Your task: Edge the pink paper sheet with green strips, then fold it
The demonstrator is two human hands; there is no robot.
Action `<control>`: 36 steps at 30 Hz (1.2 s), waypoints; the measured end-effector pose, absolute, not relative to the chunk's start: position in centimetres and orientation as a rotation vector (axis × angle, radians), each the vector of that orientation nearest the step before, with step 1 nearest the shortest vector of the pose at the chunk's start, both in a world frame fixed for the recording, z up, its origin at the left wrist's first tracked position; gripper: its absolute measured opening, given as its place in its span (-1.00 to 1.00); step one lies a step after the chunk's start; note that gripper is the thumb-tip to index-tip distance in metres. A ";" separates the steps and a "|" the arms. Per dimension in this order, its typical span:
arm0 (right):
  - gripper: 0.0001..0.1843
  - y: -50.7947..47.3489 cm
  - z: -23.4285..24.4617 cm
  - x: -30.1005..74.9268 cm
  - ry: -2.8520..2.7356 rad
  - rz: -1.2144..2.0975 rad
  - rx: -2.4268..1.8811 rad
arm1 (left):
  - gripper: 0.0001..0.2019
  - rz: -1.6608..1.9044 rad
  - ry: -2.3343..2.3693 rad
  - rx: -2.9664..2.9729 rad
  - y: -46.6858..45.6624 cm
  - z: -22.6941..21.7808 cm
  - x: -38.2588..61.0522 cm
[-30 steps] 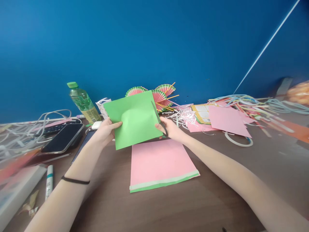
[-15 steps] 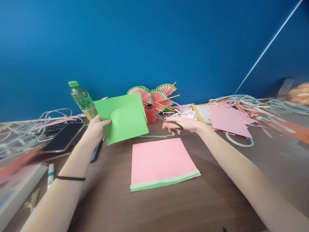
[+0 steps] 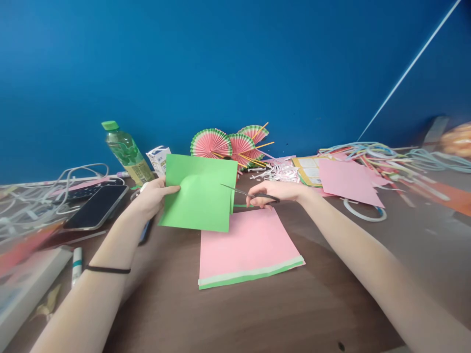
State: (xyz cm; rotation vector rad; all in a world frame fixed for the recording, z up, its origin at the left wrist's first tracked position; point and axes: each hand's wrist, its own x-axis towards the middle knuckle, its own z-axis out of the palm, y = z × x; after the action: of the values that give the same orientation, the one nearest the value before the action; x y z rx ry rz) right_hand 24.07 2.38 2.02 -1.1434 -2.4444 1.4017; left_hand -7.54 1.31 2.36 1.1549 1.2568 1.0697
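Observation:
My left hand [image 3: 152, 197] pinches the left edge of a green sheet of paper [image 3: 198, 196], thumb on the front, and holds it up above the table. A narrow slit runs near the sheet's right edge. In my right hand [image 3: 267, 192] is a pair of scissors [image 3: 253, 196], its blades pointing left and overlapping the sheet's right edge. Below lies a pink sheet of paper [image 3: 246, 245], with a light green and a darker green strip along its near edge. The green sheet hides its far left corner.
Pleated watermelon-coloured paper fans [image 3: 211, 143] lean against the blue wall. A green-capped bottle [image 3: 127, 152], a phone [image 3: 97, 207] and tangled white cables stand or lie left. Paper shreds [image 3: 281, 171], a pink sheet [image 3: 348, 181] and coloured strips lie right.
The green sheet has moved right and slightly down, so that it overlaps the pink paper. The scissors have turned, with their blades now across the green sheet's right edge.

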 end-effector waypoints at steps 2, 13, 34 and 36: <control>-0.63 2.3 2.0 23.9 -2.453 1.394 -1.130 | -0.55 1.058 1.245 1.166 1.3 2.3 -7.5; -0.58 2.1 1.8 23.6 -2.439 1.417 -1.087 | -0.64 1.054 1.253 1.178 1.3 2.2 -7.3; -0.62 2.0 2.0 23.6 -2.428 1.395 -1.126 | -0.62 1.044 1.277 1.175 1.4 2.0 -7.4; -0.61 2.0 2.0 23.6 -2.428 1.397 -1.134 | -0.64 1.045 1.290 1.171 1.4 2.0 -7.4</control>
State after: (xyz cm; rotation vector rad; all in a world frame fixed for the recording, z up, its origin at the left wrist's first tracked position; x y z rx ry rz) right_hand 23.62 2.05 1.97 -1.1340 -2.4281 1.3971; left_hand -7.43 1.39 1.98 1.1715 1.2903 1.0448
